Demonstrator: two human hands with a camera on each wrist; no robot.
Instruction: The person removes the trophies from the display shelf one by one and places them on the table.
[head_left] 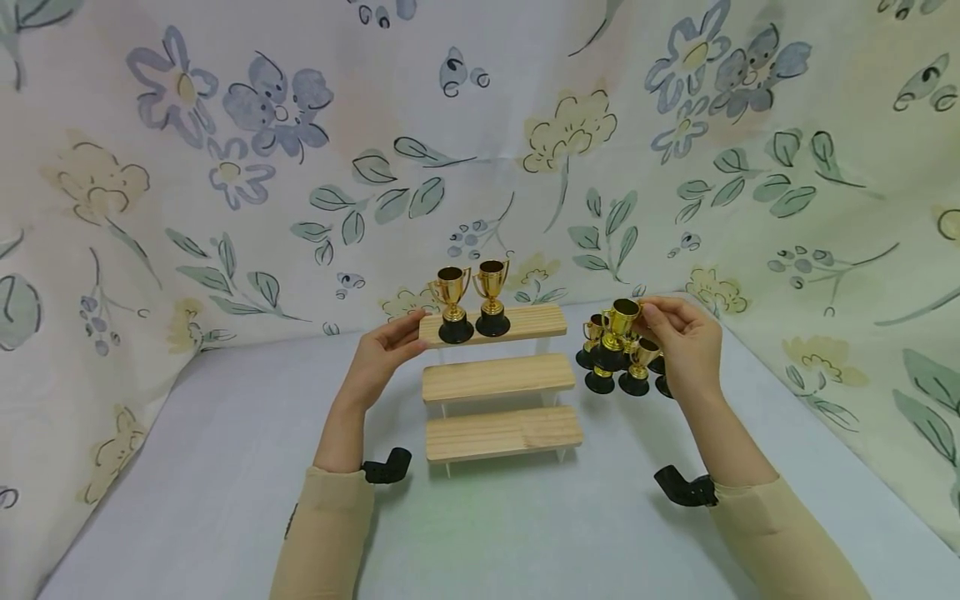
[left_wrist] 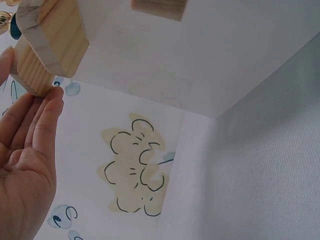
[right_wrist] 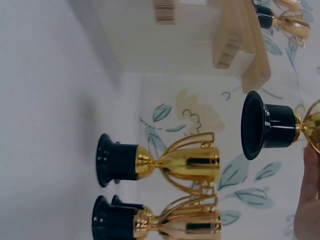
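A three-tier wooden display shelf (head_left: 498, 379) stands on the table. Two small gold trophy cups, a left one (head_left: 453, 287) and a right one (head_left: 492, 282), stand upright on the left half of its top board (head_left: 536, 323). My left hand (head_left: 375, 360) grips the left end of that board, with thumb and fingers on opposite sides in the left wrist view. To the right of the shelf, my right hand (head_left: 692, 348) pinches a trophy (head_left: 621, 321) by one handle. That trophy's black base (right_wrist: 272, 125) hangs in the air, above the other trophies.
Several gold trophies with black bases (head_left: 634, 379) stand grouped on the white table (head_left: 510, 533), right of the shelf and partly hidden by my right hand. The middle board (head_left: 498, 377) and bottom board (head_left: 480, 435) sit lower and nearer. Behind hangs a flowered cloth (head_left: 510, 192).
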